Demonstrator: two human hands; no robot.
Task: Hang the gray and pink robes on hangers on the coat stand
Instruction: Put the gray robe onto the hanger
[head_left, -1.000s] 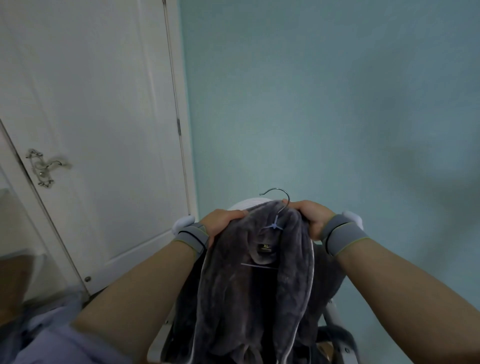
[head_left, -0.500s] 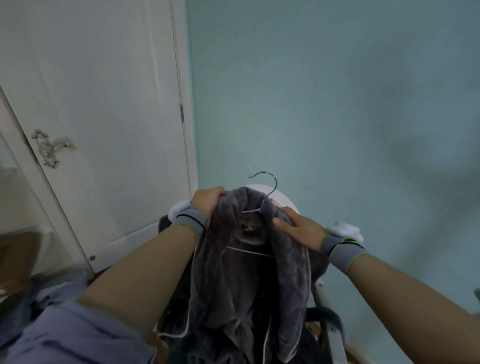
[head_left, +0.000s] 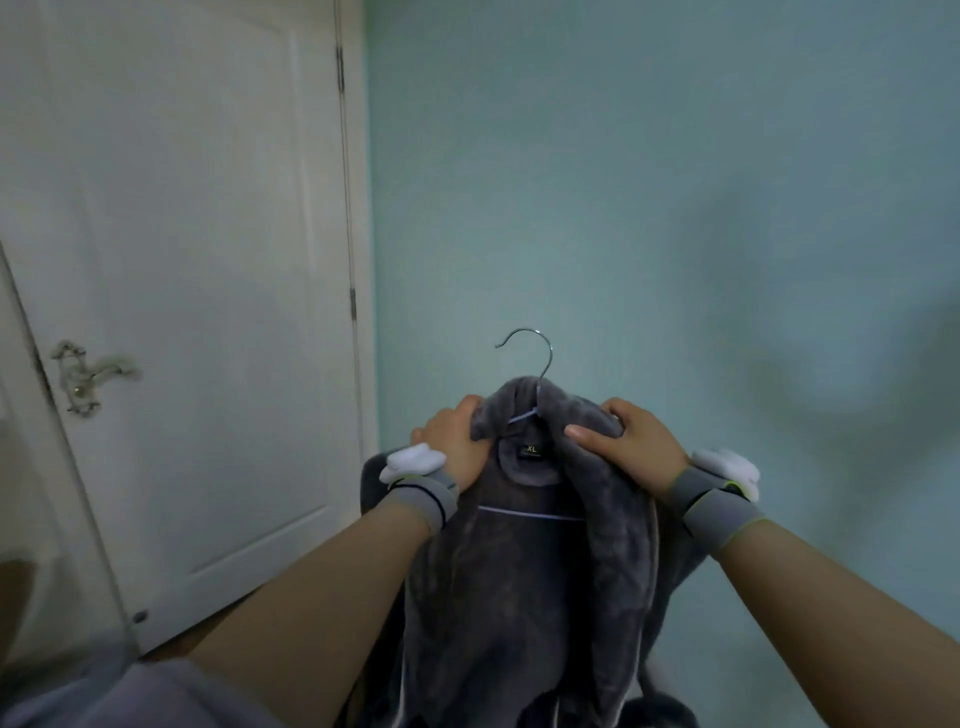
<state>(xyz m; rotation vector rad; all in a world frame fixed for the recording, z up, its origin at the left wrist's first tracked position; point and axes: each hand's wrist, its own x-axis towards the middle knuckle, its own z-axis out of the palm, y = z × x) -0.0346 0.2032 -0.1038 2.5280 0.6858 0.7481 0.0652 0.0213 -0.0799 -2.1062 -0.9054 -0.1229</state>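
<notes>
The gray robe hangs in front of me on a thin hanger, its collar label reading XL. The hanger's metal hook sticks up above the collar, and its lower bar shows across the open front. My left hand grips the robe's left shoulder at the collar. My right hand grips the right shoulder, thumb pressed on the fabric. The robe's lower part runs out of the frame. Neither the pink robe nor the coat stand is in sight.
A white door with an ornate metal handle fills the left side. A pale blue-green wall is straight ahead. A strip of wooden floor shows at the door's foot.
I have lifted the robe higher, away from the white stand top seen behind it before. My right hand has shifted from the front edge up to the right shoulder.
</notes>
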